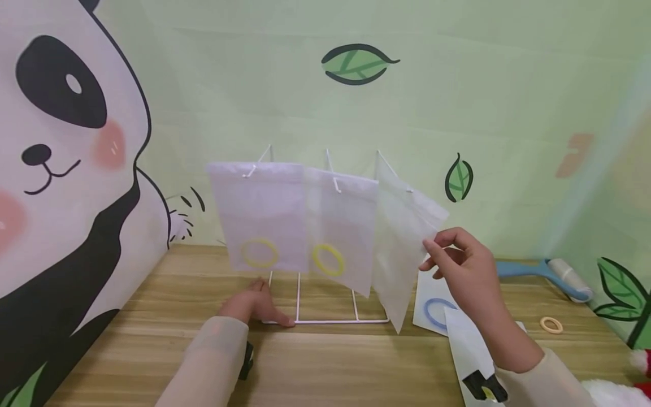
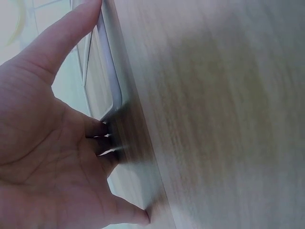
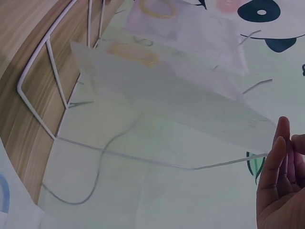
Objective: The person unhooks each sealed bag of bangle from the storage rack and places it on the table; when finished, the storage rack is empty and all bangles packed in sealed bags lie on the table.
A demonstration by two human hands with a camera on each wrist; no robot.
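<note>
A white wire rack (image 1: 328, 322) stands on the wooden table, with three translucent bags hanging from its prongs. Yellow rings show through the left bag (image 1: 259, 209) and the middle bag (image 1: 346, 220). My right hand (image 1: 465, 271) pinches the side edge of the right bag (image 1: 402, 243), thumb in front; this bag hangs turned and tilted on its prong. In the right wrist view the fingertips (image 3: 279, 143) are at the bag's edge, close to the prong end. Low at the rack's front left, my left hand (image 1: 254, 305) rests spread, its thumb on the base bar (image 2: 112, 71) and other fingertips at the tabletop.
To the right lie a flat bag with a blue ring (image 1: 438, 314) and another white bag (image 1: 465, 345) overlapping it. Behind are a blue-handled roller (image 1: 539, 268) and a small tan ring (image 1: 551, 325). Red and white fluffy material (image 1: 610, 393) sits at the right corner. A panda-printed backdrop (image 1: 274, 85) rises behind.
</note>
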